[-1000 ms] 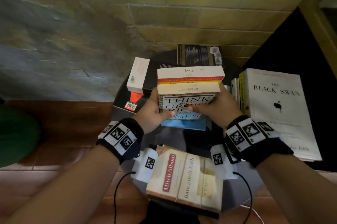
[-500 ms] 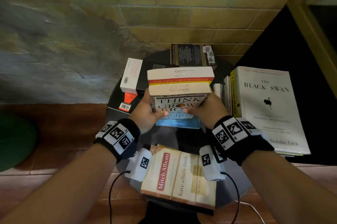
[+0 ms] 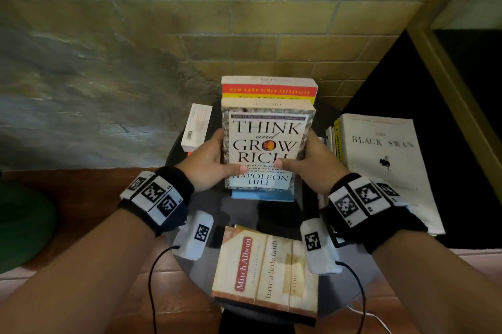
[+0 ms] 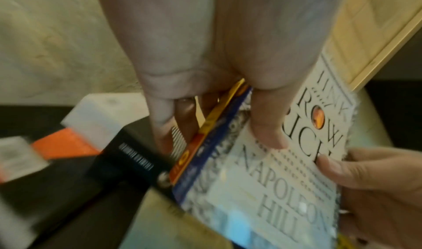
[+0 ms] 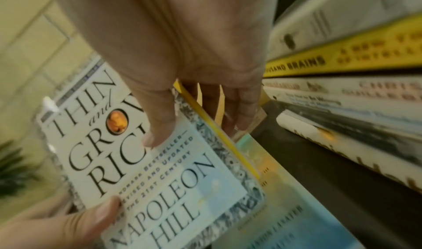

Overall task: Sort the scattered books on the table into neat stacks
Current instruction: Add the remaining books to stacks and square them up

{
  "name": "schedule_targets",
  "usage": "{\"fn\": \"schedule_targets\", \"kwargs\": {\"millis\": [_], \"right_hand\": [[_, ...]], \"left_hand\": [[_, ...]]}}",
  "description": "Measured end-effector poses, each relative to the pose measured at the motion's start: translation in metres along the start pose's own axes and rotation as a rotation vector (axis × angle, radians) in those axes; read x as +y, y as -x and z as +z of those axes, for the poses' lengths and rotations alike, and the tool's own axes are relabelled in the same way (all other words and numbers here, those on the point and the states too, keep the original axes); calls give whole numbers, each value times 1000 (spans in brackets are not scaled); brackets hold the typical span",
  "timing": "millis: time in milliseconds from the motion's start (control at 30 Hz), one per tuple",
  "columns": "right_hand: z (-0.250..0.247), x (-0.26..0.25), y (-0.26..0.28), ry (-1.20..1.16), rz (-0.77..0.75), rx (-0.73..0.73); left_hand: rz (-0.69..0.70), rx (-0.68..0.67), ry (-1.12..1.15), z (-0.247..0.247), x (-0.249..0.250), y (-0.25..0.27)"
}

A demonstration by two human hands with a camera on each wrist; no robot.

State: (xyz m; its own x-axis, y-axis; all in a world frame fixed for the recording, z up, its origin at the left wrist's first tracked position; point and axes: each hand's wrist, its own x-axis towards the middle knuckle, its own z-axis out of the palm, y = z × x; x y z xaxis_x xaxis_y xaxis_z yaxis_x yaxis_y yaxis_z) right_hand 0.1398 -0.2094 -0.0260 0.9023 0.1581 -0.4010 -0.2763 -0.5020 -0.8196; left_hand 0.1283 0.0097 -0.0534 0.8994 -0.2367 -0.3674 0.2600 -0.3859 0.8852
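A white and orange book point(image 3: 197, 127) lies at the far left of the round dark table point(image 3: 350, 279), just beside the person's left hand point(image 3: 209, 164). That hand grips the left edge of a pair of paperbacks held above the table's middle, its thumb pressed on the front cover of "Think and Grow Rich" point(image 3: 264, 149) and its fingers curled behind; the left wrist view shows the fingers tucked behind a red and yellow book point(image 3: 269, 89) carried at the back of the pair. The cover of "Think and Grow Rich" faces the camera, tilted up toward the head view, with the red and yellow book rising behind its top edge. Under the held pair a blue book point(image 3: 262, 195) lies flat on the table, its near edge showing below the cover. Closer to the person, a cream "have a little faith" book point(image 3: 267, 271) lies flat at the table's near rim. The right hand point(image 3: 316, 162) mirrors the left, thumb clamped on the front cover and fingers wrapped round the back of the pair. At the far right stands a stack of books topped by "The Black Swan" point(image 3: 385, 160), with a yellow spine point(image 3: 337, 143) showing along its left side, near the right hand.
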Motion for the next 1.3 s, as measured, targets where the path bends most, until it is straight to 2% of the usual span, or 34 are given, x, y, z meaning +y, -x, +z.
{"fn": "schedule_targets", "kwargs": {"millis": [100,200,267,333,400,467,567,633,700,800,900,1067,1200,1300], "right_hand": [[-23,-23,16,-76,-59,-41],[-45,-37,33,-188,-94,-16],[-57,-41,42,-305,-63,56],[-67,-39,50,-373,0,209],[-79,-29,58,-334,57,314],[-94,-15,68,-227,113,357],[-116,4,82,-107,167,345],[-128,13,90,-130,205,338],[-137,20,96,-144,240,319],[-148,28,101,-137,287,313],[-154,27,101,-98,296,297],[-156,25,89,-79,364,292],[-150,44,74,48,376,280],[-150,65,60,133,378,285]], "left_hand": [[25,-54,80,-6,35,7],[11,-86,174,2,65,7],[-17,-115,216,16,82,7],[-38,-127,207,35,97,9],[-46,-124,197,56,112,14],[-56,-129,195,78,122,16],[-80,-185,198,109,133,16],[-112,-219,226,125,139,14],[-129,-230,196,135,142,11],[-119,-222,15,146,140,2],[-152,-163,-117,158,137,-2],[-160,-72,-161,172,135,-10],[-182,-61,-141,181,127,-11],[-215,-33,25,200,76,-45]]}}
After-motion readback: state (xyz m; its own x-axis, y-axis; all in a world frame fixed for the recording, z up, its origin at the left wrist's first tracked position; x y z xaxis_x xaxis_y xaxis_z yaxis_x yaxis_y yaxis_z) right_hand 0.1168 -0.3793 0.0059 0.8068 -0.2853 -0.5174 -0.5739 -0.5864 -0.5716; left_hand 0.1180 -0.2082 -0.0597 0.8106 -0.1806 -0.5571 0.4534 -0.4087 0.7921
